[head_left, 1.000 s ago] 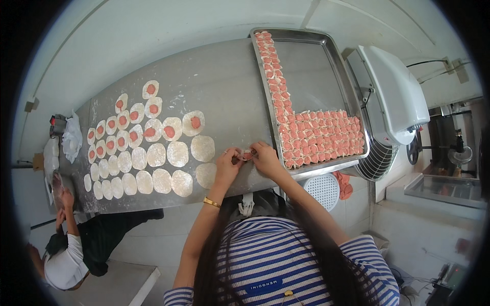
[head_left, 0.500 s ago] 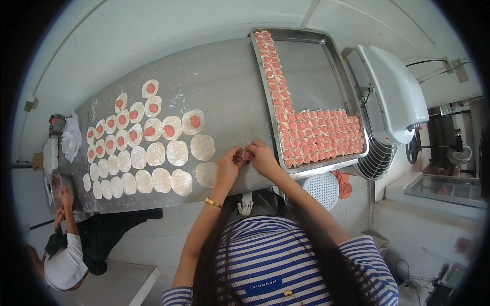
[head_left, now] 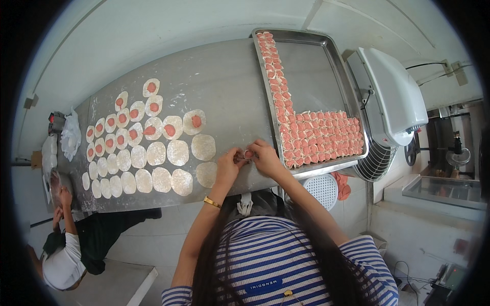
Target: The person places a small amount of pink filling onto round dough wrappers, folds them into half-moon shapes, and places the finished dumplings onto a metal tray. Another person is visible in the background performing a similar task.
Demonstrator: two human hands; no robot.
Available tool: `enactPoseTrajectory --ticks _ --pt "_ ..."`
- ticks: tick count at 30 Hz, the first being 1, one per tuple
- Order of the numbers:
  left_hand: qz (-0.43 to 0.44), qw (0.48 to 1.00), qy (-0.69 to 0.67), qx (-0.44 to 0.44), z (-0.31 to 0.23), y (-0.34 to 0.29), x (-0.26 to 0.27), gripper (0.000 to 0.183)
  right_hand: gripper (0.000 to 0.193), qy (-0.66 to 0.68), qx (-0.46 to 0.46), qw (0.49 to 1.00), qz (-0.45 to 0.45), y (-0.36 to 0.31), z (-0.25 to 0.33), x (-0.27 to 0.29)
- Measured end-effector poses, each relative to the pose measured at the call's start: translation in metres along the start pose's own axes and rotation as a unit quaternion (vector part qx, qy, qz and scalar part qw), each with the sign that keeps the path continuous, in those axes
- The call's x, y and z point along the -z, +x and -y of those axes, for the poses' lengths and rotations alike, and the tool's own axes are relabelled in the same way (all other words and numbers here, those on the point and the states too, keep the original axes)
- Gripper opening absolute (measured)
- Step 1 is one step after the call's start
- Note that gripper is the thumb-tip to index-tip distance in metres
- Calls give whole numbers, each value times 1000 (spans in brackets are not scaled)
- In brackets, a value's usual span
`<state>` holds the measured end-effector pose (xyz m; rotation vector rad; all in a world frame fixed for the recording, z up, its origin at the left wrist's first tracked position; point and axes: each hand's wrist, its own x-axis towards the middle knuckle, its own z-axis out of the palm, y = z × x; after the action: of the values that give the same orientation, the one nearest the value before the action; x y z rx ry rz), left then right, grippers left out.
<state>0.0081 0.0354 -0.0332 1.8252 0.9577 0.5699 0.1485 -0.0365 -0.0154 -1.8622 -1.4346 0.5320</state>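
Over the metal table, close to its front edge, my left hand point(head_left: 229, 164) and my right hand point(head_left: 266, 159) meet around a small open-topped dumpling point(head_left: 248, 154). Its pink filling shows between the fingertips of both hands, which are closed on its sides; the fingers hide most of the wrapper. Left of my hands lie rows of round floured wrappers point(head_left: 178, 153). Those in the farther rows carry a lump of pink filling point(head_left: 196, 121), the nearer ones are bare. To the right, a metal tray point(head_left: 269, 81) holds many similar dumplings point(head_left: 316, 136) packed side by side.
A white machine point(head_left: 390, 94) with a wire guard point(head_left: 376, 163) stands right of the tray. Below the tray's near edge sits a white perforated stool point(head_left: 321, 189). At the far left another person point(head_left: 65, 260) works at the table's end, beside a white plastic bag point(head_left: 71, 133).
My fingers have shifted around the dumpling, and its pink filling now shows more plainly. Both hands stay at nearly the same spot over the table.
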Motion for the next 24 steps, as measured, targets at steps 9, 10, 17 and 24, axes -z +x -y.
enactPoseTrajectory --ticks 9,10,17,24 --pt "15 999 24 18 3 -1 3 23 19 6 25 1000 2 0 0 2" --pt "19 999 31 13 3 -1 2 23 20 15 13 1000 16 1 0 1" --pt "33 999 33 18 1 1 4 25 20 36 31 999 -3 3 1 -1" --pt "16 999 43 -4 4 1 -1 24 28 51 21 998 10 0 -4 -9"
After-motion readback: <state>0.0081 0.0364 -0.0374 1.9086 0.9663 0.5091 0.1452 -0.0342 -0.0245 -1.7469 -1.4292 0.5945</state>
